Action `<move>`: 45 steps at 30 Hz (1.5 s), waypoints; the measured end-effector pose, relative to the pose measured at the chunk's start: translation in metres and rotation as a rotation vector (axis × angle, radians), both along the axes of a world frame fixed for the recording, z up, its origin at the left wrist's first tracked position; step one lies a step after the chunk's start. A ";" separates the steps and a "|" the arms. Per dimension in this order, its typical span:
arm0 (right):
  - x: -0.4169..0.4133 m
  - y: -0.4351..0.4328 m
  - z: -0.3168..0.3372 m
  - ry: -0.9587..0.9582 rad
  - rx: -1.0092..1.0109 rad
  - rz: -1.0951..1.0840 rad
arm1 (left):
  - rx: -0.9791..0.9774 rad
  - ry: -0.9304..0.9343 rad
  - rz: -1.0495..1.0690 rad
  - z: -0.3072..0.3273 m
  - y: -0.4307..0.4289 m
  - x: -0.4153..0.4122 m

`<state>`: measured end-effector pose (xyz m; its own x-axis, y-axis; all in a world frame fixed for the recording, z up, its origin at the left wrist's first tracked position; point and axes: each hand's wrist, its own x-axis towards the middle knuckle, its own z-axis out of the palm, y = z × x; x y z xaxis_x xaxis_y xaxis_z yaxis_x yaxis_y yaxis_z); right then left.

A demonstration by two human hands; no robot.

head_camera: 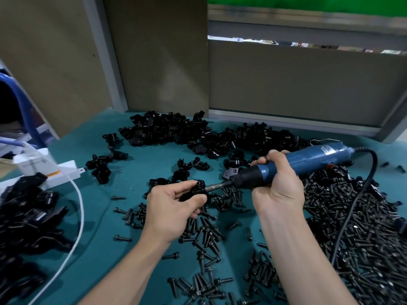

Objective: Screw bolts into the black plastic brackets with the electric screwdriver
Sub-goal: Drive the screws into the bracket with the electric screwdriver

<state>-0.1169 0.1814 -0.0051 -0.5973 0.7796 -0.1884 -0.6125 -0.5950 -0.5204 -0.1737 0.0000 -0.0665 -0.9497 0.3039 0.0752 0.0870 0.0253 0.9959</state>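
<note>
Brackets (26, 216) heap up at my far left on the teal mat (105, 227), a white cable (83, 212) looping beside them. Mid-frame I see the left hand (174, 208), fingers curled round a single bracket (193, 191) held above the mat. The blue screwdriver (315, 158) sets its bit against a bolt (200, 183) in that bracket, the right hand (279, 186) wrapped around its body. Loose bolts (363, 238) cover the mat on the right, a black cord (374, 168) across them. Brown boards (158, 62) wall the bench behind.

Assembly workshop: heaped bolts (363, 227), brackets (176, 128)
</note>
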 end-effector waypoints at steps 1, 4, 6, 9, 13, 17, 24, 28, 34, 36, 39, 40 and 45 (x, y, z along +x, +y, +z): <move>0.000 0.000 0.000 0.000 -0.002 0.001 | 0.000 -0.001 0.002 0.000 0.000 0.000; 0.000 -0.001 -0.001 0.009 -0.003 0.001 | -0.009 -0.004 0.006 -0.001 0.000 -0.001; 0.001 -0.001 -0.001 0.018 0.001 0.005 | -0.013 -0.010 0.004 -0.001 0.000 -0.001; 0.000 -0.002 -0.003 0.025 -0.004 0.012 | -0.018 -0.008 0.009 -0.001 -0.001 -0.002; -0.001 -0.002 -0.006 0.017 -0.030 0.018 | -0.048 0.017 0.015 -0.001 -0.003 -0.003; -0.002 -0.003 -0.009 0.014 -0.047 0.027 | -0.060 0.004 0.033 -0.002 -0.003 -0.004; 0.000 -0.005 0.003 0.065 0.099 0.046 | -0.001 -0.217 -0.074 0.005 -0.001 0.000; 0.002 -0.002 0.011 0.074 0.205 0.103 | 0.075 -0.376 -0.187 0.014 -0.002 -0.001; 0.009 0.009 0.012 0.114 0.102 0.245 | 0.072 -0.386 -0.208 0.016 -0.002 -0.001; 0.013 0.012 0.014 0.123 0.035 0.234 | 0.082 -0.383 -0.198 0.017 -0.005 -0.002; 0.022 0.022 0.017 0.131 -0.106 0.163 | 0.172 -0.401 -0.137 0.020 -0.014 -0.009; 0.025 0.026 0.017 0.113 -0.145 0.127 | 0.211 -0.414 -0.122 0.020 -0.014 -0.010; 0.025 0.027 0.009 -0.049 -0.231 0.074 | 0.378 -0.561 -0.167 0.021 -0.005 -0.003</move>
<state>-0.0914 0.2084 0.0041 -0.6372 0.6667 -0.3866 -0.5402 -0.7442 -0.3930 -0.1772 -0.0052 -0.0457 -0.8187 0.4991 -0.2842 -0.4711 -0.3005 0.8293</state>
